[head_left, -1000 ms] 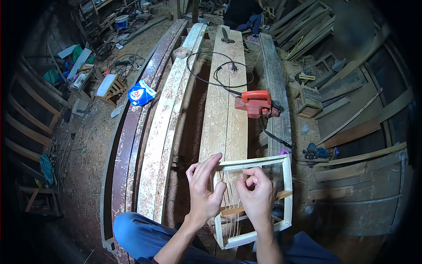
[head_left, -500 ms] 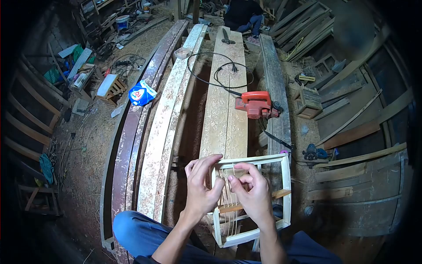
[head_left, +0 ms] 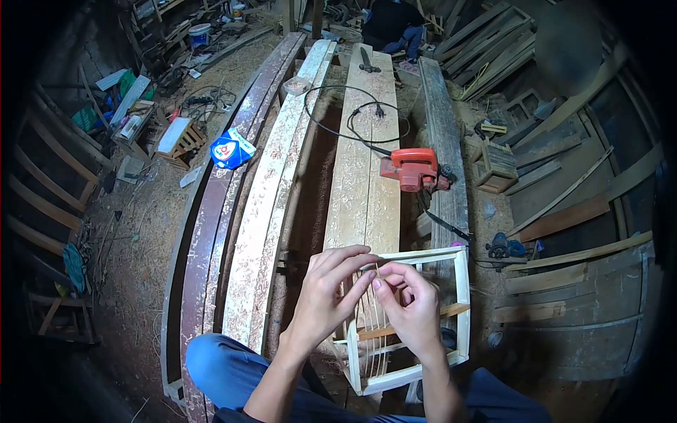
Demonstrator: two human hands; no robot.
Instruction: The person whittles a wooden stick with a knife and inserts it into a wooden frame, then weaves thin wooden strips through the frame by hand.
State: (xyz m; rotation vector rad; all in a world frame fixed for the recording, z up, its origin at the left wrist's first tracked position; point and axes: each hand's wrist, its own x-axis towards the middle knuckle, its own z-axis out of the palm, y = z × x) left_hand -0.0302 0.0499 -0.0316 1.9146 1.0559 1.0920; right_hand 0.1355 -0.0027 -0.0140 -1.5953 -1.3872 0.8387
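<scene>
A small box-like frame of pale wood strips point(head_left: 462, 289) rests tilted before my knees. Across it runs a tan crossbar point(head_left: 455, 309), and several thin sticks point(head_left: 372, 363) pass along its left part. My left hand point(head_left: 328, 292) is over the frame's upper left corner, thumb and fingers closing near the top of one thin stick. Close against it, my right hand point(head_left: 410, 307) has thumb and forefinger pinched on the same stick just under the top bar. The exact contact of the left fingertips is partly hidden.
A red power tool point(head_left: 416, 169) with a black cord lies on the planks point(head_left: 363, 204) ahead. Shavings cover the long boards point(head_left: 271, 190) at left, beside a blue-and-white packet point(head_left: 231, 149). A wooden box point(head_left: 496, 168) stands right. A person point(head_left: 391, 25) is at the far end.
My left hand has moved right, from the frame's corner to the stick beside my right fingertips. My right hand stays near the top bar. The view has shifted slightly.
</scene>
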